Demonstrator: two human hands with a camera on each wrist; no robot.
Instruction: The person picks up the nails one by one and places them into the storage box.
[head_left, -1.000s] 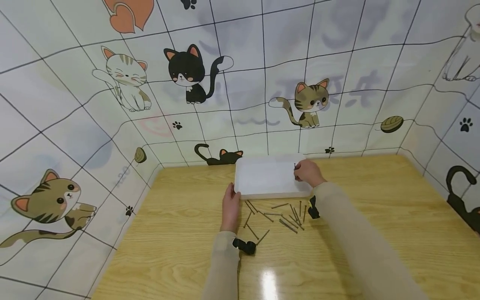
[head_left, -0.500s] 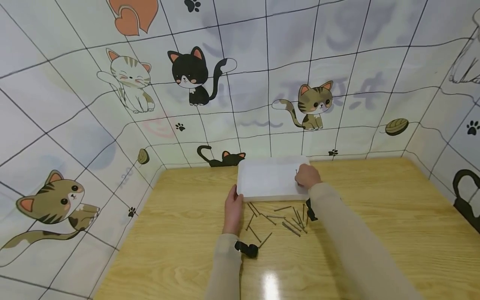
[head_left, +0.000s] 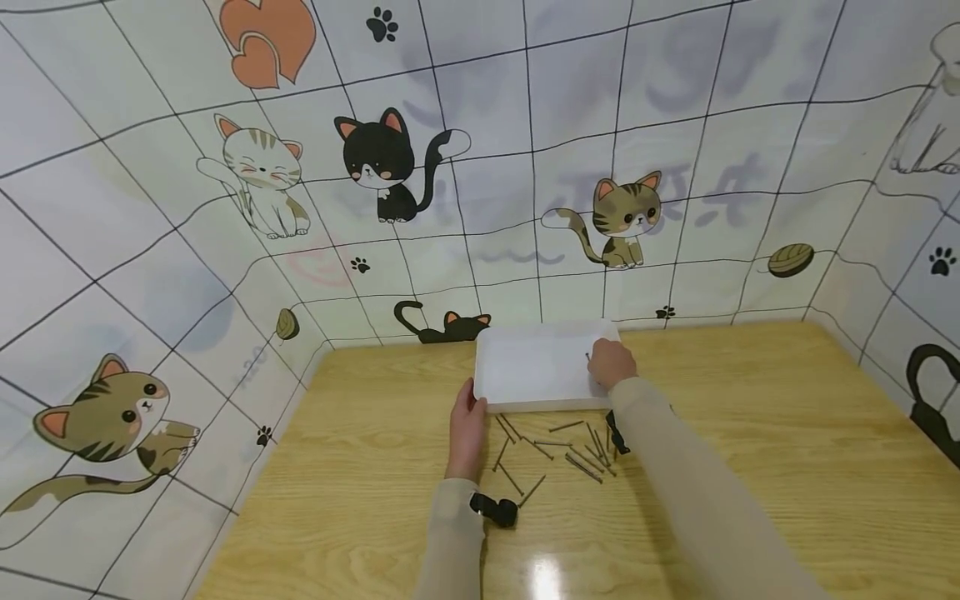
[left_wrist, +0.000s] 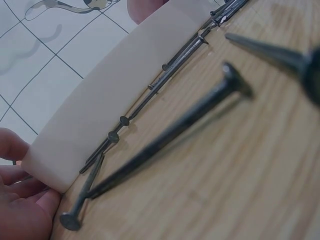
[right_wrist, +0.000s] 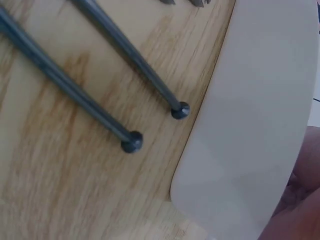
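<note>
In the head view, a thick white slab (head_left: 536, 367) lies on the table, its corners rounded. My left hand (head_left: 467, 437) holds its front left corner; in the left wrist view the fingers (left_wrist: 30, 200) wrap that corner. Over the slab's right part, my right hand (head_left: 611, 364) has its fingers curled round a thin nail (head_left: 588, 357), of which just a short end shows. The right wrist view catches only part of that hand (right_wrist: 300, 195) behind the slab's side (right_wrist: 250, 110). Several loose nails (head_left: 581, 467) are scattered in front of the slab.
A wooden tabletop (head_left: 360, 467) extends on both sides. Behind it rises a wall covering (head_left: 502, 192) with cat drawings, close to the slab's back edge. Two nails (right_wrist: 131, 141) lie beside the slab in the right wrist view.
My right hand has moved slightly toward the slab's front edge, and less of the nail shows above the fingers. The left hand stays at its corner. The head view has shifted a little.
</note>
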